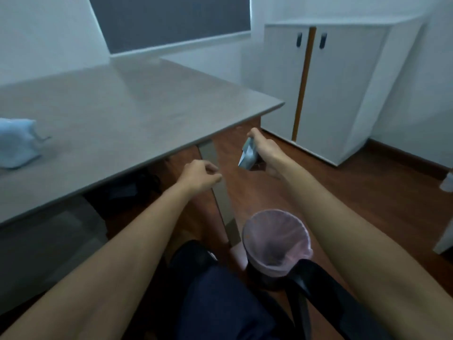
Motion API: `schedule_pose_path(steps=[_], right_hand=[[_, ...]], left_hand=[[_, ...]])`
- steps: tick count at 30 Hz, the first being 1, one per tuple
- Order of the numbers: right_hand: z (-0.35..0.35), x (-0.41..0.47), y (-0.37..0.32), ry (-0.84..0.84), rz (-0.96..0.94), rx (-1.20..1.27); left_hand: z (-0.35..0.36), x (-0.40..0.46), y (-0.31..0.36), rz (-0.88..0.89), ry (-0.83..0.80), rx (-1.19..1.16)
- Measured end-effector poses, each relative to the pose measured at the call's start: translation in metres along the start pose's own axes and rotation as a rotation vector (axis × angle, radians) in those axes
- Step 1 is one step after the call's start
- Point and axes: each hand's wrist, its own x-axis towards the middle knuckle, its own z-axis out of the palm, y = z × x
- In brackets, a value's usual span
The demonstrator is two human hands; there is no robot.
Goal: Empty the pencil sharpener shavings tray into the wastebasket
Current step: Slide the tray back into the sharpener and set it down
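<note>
My right hand (266,153) grips a small pale blue shavings tray (248,154), held in the air off the desk's right corner, above the floor. The tray is tilted, one end pointing down. My left hand (199,176) hovers just left of it near the desk edge, fingers loosely curled with nothing in them. The wastebasket (277,244), dark with a pink liner, stands on the floor below and nearer to me, between my two forearms. A light blue object (17,146), blurred, sits on the desk at the far left.
The grey desk (122,114) fills the left half, with its metal leg (220,192) between my hands. A white cabinet (343,89) stands at the back right on the wooden floor. My knees and a black chair armrest (316,278) are at the bottom.
</note>
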Motion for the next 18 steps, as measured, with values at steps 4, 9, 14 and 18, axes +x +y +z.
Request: schedule_pose_path(steps=[4,9,14,18], right_hand=[[0.042,-0.022,-0.053,-0.088,-0.071,0.144],[0.107,-0.048,-0.103,-0.281,-0.182,0.195],[0.177,-0.064,-0.121,-0.47,-0.231,0.213],[0.231,-0.066,-0.121,-0.54,-0.239,0.183]], left_hand=[[-0.065,-0.022,0.008,0.119,0.052,0.023],[-0.148,-0.049,0.005,0.145,0.17,-0.042],[-0.217,-0.068,-0.03,0.113,0.417,-0.003],[-0.254,-0.075,-0.078,-0.01,0.59,0.054]])
